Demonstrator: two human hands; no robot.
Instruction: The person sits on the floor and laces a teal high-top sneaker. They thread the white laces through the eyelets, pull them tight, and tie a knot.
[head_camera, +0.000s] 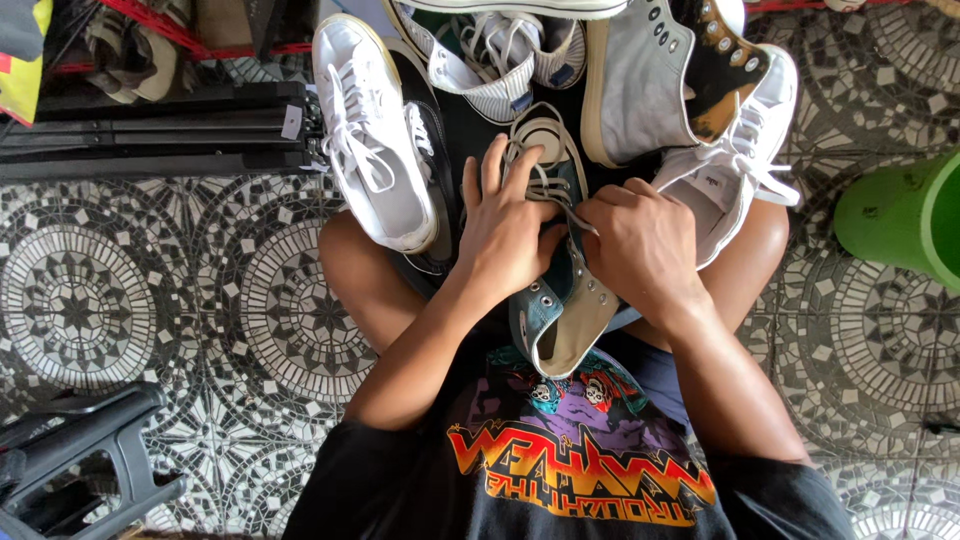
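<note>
left hand (505, 225) and right hand (640, 245) both grip the teal shoe (560, 300) in the lap, fingers closed on its laces (545, 165), lacing partly done, upper eyelets empty.

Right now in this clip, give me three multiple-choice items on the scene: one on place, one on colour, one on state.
1. Where is the green bucket? A the person's right B the person's left C on the lap
2. The sneaker under both hands is A red B teal C yellow
3. The left hand and right hand are A clear of the laces B on the laces C flat on the floor

Answers: A, it stands at the picture's right edge; B, teal canvas shows; B, fingers touch the laces.
</note>
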